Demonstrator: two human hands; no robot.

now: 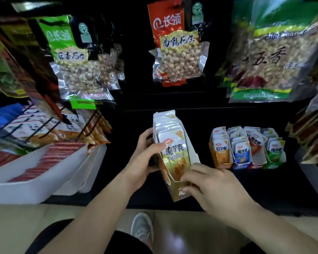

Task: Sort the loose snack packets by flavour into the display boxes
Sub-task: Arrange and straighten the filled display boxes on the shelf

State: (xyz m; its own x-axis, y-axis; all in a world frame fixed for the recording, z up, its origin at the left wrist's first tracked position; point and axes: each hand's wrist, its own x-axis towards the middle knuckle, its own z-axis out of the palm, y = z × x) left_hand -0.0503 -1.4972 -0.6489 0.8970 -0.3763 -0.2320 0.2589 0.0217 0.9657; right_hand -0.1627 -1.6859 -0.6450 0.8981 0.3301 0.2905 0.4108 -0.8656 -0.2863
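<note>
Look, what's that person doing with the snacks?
A person is holding a tilted gold box with both hands: the left hand grips its side, thumb on the front packet, and the right hand grips its low front end. The box is full of gold packets. Four more filled boxes stand in a row on the shelf, to the right.
</note>
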